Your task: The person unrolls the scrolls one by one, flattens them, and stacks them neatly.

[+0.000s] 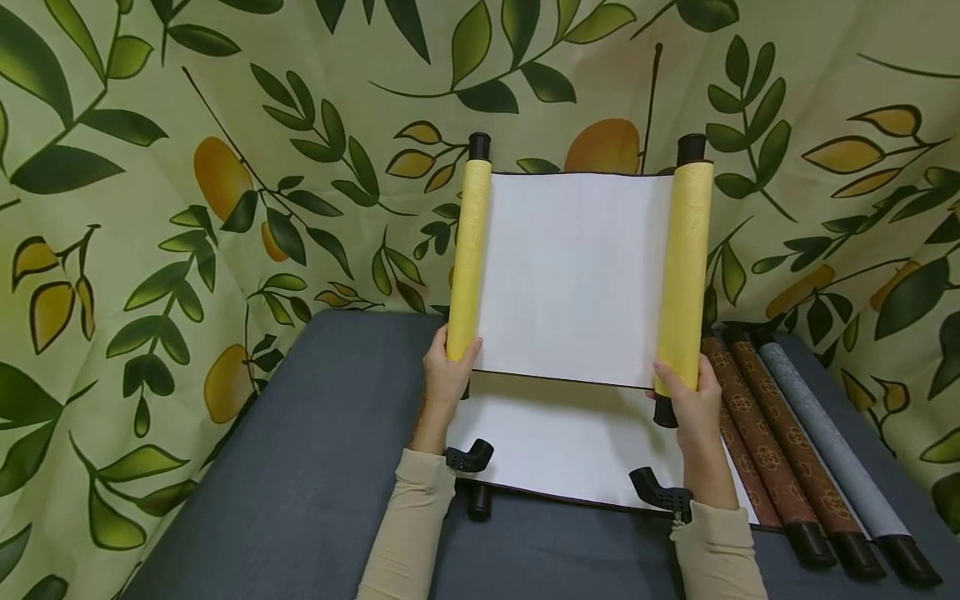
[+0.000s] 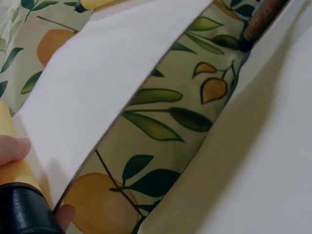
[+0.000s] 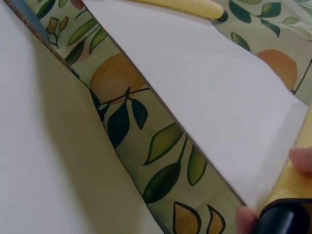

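Note:
A yellow-backed hanging scroll (image 1: 573,275) is held up off the table, its blank white face partly unrolled between two yellow rolls with black end knobs. My left hand (image 1: 447,375) grips the left roll (image 1: 468,250) near its lower end, thumb in front. On the right roll (image 1: 686,267), my right hand (image 1: 693,400) holds the same low spot, just above the knob (image 3: 285,219). Below lies a second white sheet (image 1: 555,442), partly covered by the raised scroll. A black knob (image 1: 479,502) sticks out under its near left edge.
Brown patterned rolls (image 1: 780,450) and a grey-blue roll (image 1: 832,433) with black knobs lie side by side at the table's right. The dark grey table (image 1: 300,467) meets a leaf-and-fruit printed cloth (image 1: 337,225) behind and along the sides.

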The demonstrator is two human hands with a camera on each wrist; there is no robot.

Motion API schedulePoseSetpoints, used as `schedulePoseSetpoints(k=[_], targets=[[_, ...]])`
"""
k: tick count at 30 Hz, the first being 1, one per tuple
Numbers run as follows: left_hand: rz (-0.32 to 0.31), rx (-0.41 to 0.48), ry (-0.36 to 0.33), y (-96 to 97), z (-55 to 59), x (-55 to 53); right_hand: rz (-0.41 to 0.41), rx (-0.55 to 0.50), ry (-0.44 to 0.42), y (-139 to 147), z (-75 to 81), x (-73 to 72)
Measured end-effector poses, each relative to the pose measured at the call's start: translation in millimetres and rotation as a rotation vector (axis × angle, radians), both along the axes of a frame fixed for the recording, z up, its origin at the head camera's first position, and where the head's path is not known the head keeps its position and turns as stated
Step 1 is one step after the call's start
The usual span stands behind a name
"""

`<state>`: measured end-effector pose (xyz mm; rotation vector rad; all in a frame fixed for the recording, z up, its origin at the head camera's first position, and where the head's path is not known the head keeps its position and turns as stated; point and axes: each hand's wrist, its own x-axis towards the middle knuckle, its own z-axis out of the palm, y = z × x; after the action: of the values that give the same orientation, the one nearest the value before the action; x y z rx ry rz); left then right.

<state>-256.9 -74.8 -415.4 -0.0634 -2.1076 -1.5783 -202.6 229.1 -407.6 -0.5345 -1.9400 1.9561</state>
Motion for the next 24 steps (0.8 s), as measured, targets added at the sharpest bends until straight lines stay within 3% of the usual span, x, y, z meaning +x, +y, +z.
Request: schedulePoseSetpoints(k=[5, 13, 19, 24], targets=[[-0.030, 0.025, -0.048, 0.1, 0.4, 1.0, -0.048, -0.066, 0.019, -0.3, 0.2, -0.6], [0.038, 0.055, -0.048, -0.4, 0.7, 1.0, -0.065, -0.120, 0.084, -0.3, -2.1, 0.2], [0.045, 0.104, -0.017, -1.1, 1.2, 1.0, -0.057, -0.117, 0.089, 1.4, -2.7, -0.1], [0.026, 0.137, -0.004, -1.5, 0.5, -0.7, -0.046, -0.064, 0.040, 2.2, -3.0, -0.7]])
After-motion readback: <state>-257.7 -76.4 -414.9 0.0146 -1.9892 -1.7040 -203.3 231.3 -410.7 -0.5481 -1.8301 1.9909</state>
